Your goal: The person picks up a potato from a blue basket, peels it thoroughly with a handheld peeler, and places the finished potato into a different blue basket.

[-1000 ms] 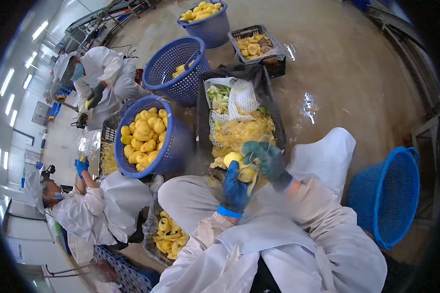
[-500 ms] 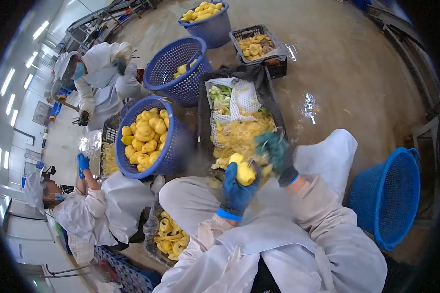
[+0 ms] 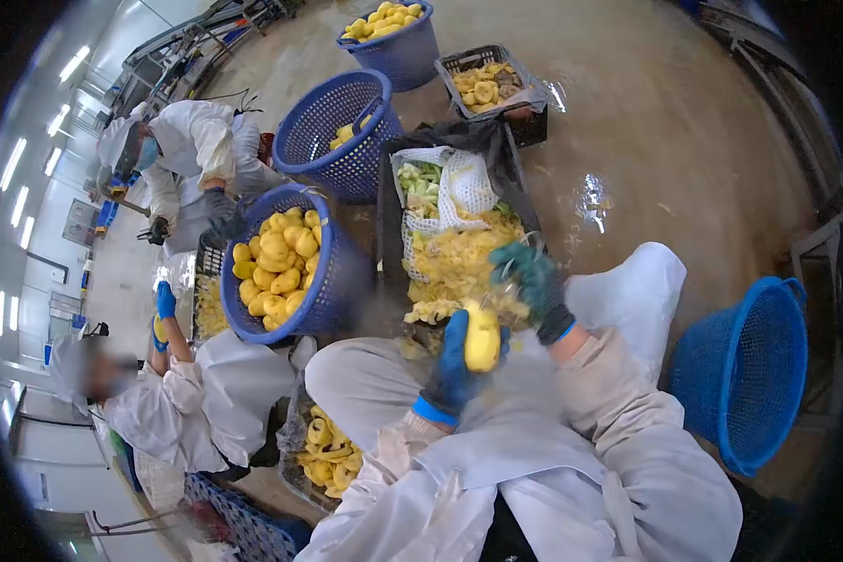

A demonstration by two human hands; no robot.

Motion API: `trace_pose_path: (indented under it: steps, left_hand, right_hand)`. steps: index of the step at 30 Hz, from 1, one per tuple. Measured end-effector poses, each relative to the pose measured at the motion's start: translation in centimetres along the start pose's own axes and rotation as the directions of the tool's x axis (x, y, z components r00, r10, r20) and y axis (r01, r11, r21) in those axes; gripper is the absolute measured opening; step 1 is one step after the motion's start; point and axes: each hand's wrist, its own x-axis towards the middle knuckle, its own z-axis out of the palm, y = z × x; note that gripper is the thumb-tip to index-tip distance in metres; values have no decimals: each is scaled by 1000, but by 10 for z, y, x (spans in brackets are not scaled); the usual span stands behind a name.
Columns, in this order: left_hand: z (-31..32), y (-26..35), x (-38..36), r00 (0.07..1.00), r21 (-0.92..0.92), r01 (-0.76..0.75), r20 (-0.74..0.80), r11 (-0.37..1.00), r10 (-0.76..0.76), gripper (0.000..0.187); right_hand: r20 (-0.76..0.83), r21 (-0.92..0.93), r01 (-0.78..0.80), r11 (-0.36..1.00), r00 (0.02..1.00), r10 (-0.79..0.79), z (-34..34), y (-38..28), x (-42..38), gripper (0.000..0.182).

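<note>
My left hand [image 3: 452, 371], in a blue glove, is closed round a peeled yellow fruit or vegetable [image 3: 482, 337], which stands nearly upright. To the right, my right hand [image 3: 526, 279], in a green glove, is blurred, with curled fingers over the heap of peelings [image 3: 450, 267]; what it grips cannot be made out. The peelings lie in a black-lined crate [image 3: 396, 234] together with white netting [image 3: 468, 185] and green scraps. A blue basket [image 3: 342, 272] full of peeled yellow pieces [image 3: 276, 248] stands left of the crate.
Two co-workers [image 3: 206, 150] [image 3: 164, 403] in white are at the left. More blue baskets [image 3: 337, 169] [image 3: 412, 58] and a black crate of pieces [image 3: 525, 122] stand ahead. A blue basket [image 3: 721, 375] is at the right; a crate of yellow slices [image 3: 295, 459] sits near my left leg.
The yellow piece in my left hand has turned more upright and moved slightly right and down. My right hand has shifted slightly up. The far co-worker has leaned forward, a hand now lower by the basket.
</note>
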Motion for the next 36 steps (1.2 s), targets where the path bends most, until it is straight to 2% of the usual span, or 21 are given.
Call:
trace_pose_path:
  steps: [2, 4, 6, 9, 10, 12, 13, 14, 16, 17, 18, 20, 21, 22, 25, 27, 29, 30, 33, 34, 36]
  left_hand:
    - [3, -1, 1, 994, 449, -107, 28, 887, 106, 69]
    - [1, 0, 0, 995, 665, -61, -14, 744, 94, 54]
    - [-7, 2, 3, 995, 586, 53, -98, 809, 6, 46]
    - [9, 2, 3, 921, 915, -341, 278, 218, 275, 45]
    - [6, 1, 5, 858, 907, -420, 400, -8, 321, 44]
    - [-15, 2, 12, 725, 798, -468, 593, -381, 350, 43]
    - [-10, 4, 10, 806, 883, -446, 468, -148, 363, 43]
    - [-4, 3, 4, 877, 915, -391, 338, 99, 342, 42]
    - [7, 4, 0, 938, 897, -307, 228, 319, 263, 43]
    - [5, 5, 1, 939, 904, -311, 245, 294, 241, 44]
    - [5, 6, 0, 948, 902, -281, 209, 328, 240, 42]
    - [8, 6, -3, 964, 870, -196, 88, 453, 250, 52]
    - [6, 6, -2, 960, 888, -203, 98, 413, 261, 59]
    - [4, 6, -2, 956, 904, -208, 108, 373, 273, 67]
    - [-14, 9, 8, 871, 910, -396, 414, -120, 263, 68]
    - [-20, 8, 8, 761, 798, -487, 587, -354, 276, 68]
    - [-8, 11, 3, 780, 836, -460, 541, -299, 313, 67]
    - [-7, 9, 4, 784, 843, -455, 533, -287, 319, 67]
    - [-22, 6, 10, 786, 836, -454, 538, -307, 304, 65]
    - [-22, 7, 9, 788, 833, -449, 540, -324, 295, 65]
    - [-5, 12, 2, 856, 893, -415, 448, -172, 259, 66]
  right_hand:
    - [164, -133, 4, 991, 986, 18, 12, 14, -14, 32]
    - [-50, 7, -56, 998, 997, 56, -8, 12, 0, 34]
    - [-109, 48, -70, 996, 991, 75, -5, -6, 2, 38]
    - [199, 61, -161, 985, 969, 146, 22, -6, -19, 40]
    - [270, -10, 35, 999, 962, -31, 16, 3, -13, 43]
    - [107, -31, -1, 1000, 994, 4, 1, 2, -4, 45]
    - [28, -40, -20, 999, 999, 21, 0, -1, -1, 45]
    - [125, 297, -133, 946, 987, 100, 7, 1, -9, 43]
    - [170, 53, -49, 997, 985, 40, 10, 5, -12, 43]
    - [196, -67, 4, 998, 980, 9, 9, 9, -11, 42]
    - [127, -193, 222, 956, 971, -200, -15, 30, 6, 41]
    - [-65, 54, 62, 997, 996, -59, -25, 23, 10, 42]
    - [-144, 181, -2, 983, 989, 29, -26, 16, 11, 42]
    - [61, 114, 98, 989, 993, -106, -12, 9, 3, 39]
    - [162, 128, -174, 976, 975, 152, 13, 12, -11, 41]
    - [36, 180, -122, 976, 992, 117, -1, 2, -2, 43]
    - [-89, 224, -60, 973, 993, 81, -15, -7, 10, 45]
    - [46, -77, 75, 994, 996, -72, -10, -4, 6, 41]
    - [257, -88, 25, 996, 967, -1, 5, 17, -7, 41]
    - [128, -119, 187, 975, 977, -171, -3, 13, 3, 38]
    - [-131, 81, 65, 995, 990, -54, -29, 3, 21, 38]
